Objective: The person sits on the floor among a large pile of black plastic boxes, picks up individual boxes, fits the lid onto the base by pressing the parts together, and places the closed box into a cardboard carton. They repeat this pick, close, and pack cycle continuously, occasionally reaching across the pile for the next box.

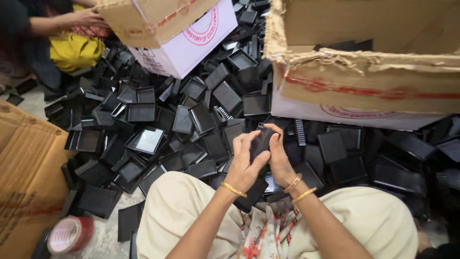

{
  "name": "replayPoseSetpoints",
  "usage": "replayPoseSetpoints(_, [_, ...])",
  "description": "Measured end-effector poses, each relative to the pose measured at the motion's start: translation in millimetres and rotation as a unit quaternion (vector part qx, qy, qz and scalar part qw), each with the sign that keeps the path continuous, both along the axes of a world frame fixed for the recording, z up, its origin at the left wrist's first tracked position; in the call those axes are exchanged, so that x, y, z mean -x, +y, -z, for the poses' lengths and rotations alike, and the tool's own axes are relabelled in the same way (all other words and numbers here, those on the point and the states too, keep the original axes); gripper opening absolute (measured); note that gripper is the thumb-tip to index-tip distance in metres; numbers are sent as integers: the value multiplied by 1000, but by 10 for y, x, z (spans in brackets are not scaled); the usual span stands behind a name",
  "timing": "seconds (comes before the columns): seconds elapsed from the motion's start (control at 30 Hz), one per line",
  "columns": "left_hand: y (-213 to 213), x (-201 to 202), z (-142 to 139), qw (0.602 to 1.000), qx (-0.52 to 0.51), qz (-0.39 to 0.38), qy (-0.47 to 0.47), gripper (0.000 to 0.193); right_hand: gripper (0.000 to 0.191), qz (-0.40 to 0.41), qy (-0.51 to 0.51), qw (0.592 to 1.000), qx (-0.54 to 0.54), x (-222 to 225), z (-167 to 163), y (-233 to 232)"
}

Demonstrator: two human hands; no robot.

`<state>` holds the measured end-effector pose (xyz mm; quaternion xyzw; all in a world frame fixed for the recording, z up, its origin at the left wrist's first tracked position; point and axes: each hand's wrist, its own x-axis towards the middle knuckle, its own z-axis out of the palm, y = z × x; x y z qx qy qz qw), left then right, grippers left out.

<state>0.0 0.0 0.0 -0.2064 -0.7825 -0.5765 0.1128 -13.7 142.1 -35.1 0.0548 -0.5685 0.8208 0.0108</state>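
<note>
Both hands, left hand (243, 165) and right hand (279, 156), were clamped together around one small black tray (262, 142), held up above the heaped trays (143, 120) so its edges could be gripped.

Both hands (261, 156) around, apparently, black tray (262, 140)

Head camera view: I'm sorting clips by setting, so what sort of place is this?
Probably a small packing or sorting workshop, worked on the floor: a heap of black plastic trays, torn cardboard cartons, a tape roll, and another person's hand at a second carton.
</note>
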Motion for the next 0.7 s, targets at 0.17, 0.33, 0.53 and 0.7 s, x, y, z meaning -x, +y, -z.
replayPoseSetpoints(0.17, [21,-223,-171,995,-10,-25,91,53,63,13,157,983,-99,-156,-251,9])
replayPoseSetpoints(0.33, [-13,-300,-311,994,-30,0,110,53,63,-31,176,979,-97,-325,-436,104])
replayPoseSetpoints(0.53, [-201,-291,-461,990,20,68,126,53,64,-21,192,975,-108,-429,-493,124])
replayPoseSetpoints(0.7, [-370,-342,-476,983,88,63,147,54,63,-37,167,982,-76,-482,-411,71])
